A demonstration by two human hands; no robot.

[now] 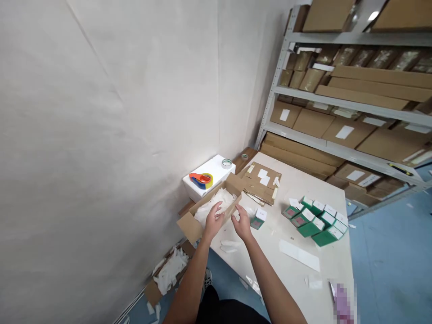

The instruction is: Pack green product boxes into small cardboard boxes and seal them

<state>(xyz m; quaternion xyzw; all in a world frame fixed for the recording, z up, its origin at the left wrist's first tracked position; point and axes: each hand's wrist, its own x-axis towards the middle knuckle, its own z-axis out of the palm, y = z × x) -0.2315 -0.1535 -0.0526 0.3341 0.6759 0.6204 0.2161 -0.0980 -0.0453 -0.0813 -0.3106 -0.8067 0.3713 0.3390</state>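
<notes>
An open cardboard box (189,226) holds crumpled white paper (221,196) at the left edge of the table. Over its near side is my left hand (214,220), fingers apart and curved; I cannot tell whether it touches the paper. My right hand (241,222) is just outside the box's right wall, with thumb and fingers spread and nothing visible between them. Close to the right hand stands a small green and white box (258,218). Several similar green boxes (315,220) are grouped farther right.
Beyond the box, a tape dispenser (202,180) and a tape roll (227,163) rest on a white foam box (218,167). Flattened cardboard (259,182) lies on the white table (290,279). Below left is a carton of paper scraps (172,270). Metal shelving (337,101) with cartons stands behind.
</notes>
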